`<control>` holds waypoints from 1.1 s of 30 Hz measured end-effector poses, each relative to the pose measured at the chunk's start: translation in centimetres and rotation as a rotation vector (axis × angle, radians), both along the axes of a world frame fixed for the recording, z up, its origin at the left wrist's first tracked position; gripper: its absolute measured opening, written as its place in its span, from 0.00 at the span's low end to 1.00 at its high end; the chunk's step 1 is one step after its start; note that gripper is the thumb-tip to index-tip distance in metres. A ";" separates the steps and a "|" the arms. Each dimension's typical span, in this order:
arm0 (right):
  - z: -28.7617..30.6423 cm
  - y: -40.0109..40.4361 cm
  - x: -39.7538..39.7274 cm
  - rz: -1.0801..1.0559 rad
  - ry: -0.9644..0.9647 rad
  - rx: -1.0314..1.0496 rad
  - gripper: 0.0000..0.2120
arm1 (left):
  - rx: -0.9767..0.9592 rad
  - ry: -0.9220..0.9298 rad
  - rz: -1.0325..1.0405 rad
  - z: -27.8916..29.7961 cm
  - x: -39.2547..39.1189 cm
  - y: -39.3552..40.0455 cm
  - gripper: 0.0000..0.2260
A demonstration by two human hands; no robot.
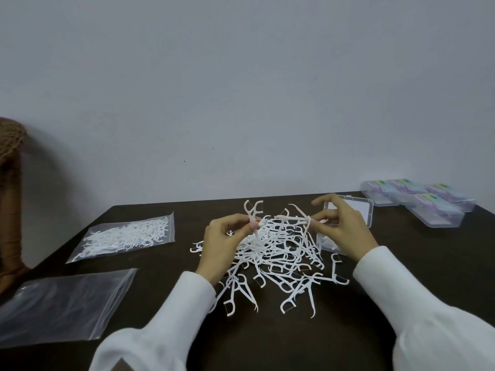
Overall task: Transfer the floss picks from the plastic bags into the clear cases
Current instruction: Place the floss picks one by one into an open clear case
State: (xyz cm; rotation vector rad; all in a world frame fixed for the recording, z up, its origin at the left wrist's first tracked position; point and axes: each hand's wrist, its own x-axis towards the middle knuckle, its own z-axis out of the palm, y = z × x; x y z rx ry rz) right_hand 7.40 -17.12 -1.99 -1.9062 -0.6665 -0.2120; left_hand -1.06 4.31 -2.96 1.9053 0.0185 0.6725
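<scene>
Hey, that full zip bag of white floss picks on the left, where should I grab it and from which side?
Probably pinch the zip-seal edge of the clear plastic bag of white floss picks, its far right end, coming from above. That strip lies flat and holds no picks; the picks fill the middle, so a grip there would crush or spill them.

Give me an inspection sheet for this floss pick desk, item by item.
Surface: dark brown table, against a plain pale wall.
Job's things: loose pile of white floss picks at centre; sealed clear plastic bag of picks on the left; flat empty clear bag nearer; open clear case behind the right hand; stacked closed clear cases far right.
Clutter: brown object at left edge, unclear.
Hands: left hand and right hand each pinch picks.
Cables: nothing seen.
Surroundings: white sleeves.
</scene>
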 end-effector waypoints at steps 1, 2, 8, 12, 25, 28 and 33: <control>0.0 0.0 0.1 -0.007 -0.027 -0.022 0.10 | -0.032 0.005 -0.027 0.1 0.0 -0.1 0.02; 0.1 0.0 0.0 -0.006 -0.059 -0.048 0.09 | -0.052 0.007 -0.044 0.1 0.0 -0.2 0.02; 0.1 -0.2 -0.1 -0.004 -0.181 -0.157 0.11 | -0.043 0.026 -0.053 -0.1 0.2 -0.5 0.03; 0.3 -0.2 0.1 -0.015 -0.225 -0.201 0.13 | -0.037 0.015 -0.037 -0.3 0.4 -0.5 0.03; 1.7 -4.7 2.0 -0.174 -0.030 -0.018 0.06 | -0.185 0.013 -0.170 0.5 3.8 -4.8 0.03; 1.7 -6.2 2.6 -0.237 -0.001 -0.099 0.08 | -0.180 0.030 -0.178 0.8 5.7 -6.2 0.03; 1.3 -8.0 3.4 -0.244 0.056 -0.193 0.07 | -0.063 0.065 -0.178 0.7 8.6 -8.9 0.06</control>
